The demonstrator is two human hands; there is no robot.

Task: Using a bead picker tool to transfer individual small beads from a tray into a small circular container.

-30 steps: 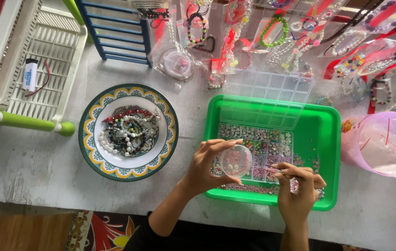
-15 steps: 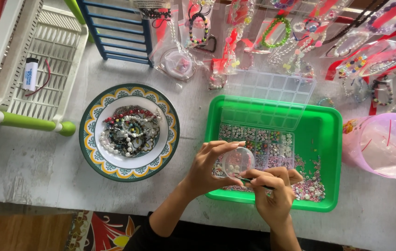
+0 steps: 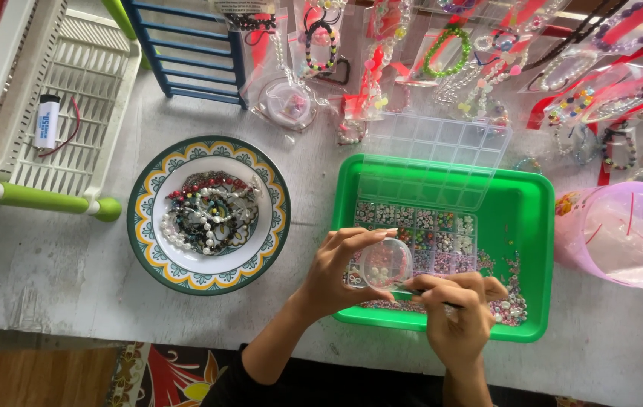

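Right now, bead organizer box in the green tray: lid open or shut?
Open. The bead organizer box has its clear lid flipped back, bead compartments exposed.

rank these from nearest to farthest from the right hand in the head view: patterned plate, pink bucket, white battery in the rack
From the right hand:
1. Pink bucket, on the table to its right, past the green tray's edge.
2. Patterned plate, on the left, beyond the left hand.
3. White battery, in the white rack at far upper left.

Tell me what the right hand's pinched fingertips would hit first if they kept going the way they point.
The right hand points up-left, fingertips almost at the small clear round container held in the left hand. That container's lower rim would likely come first, though depth is hard to judge from above.
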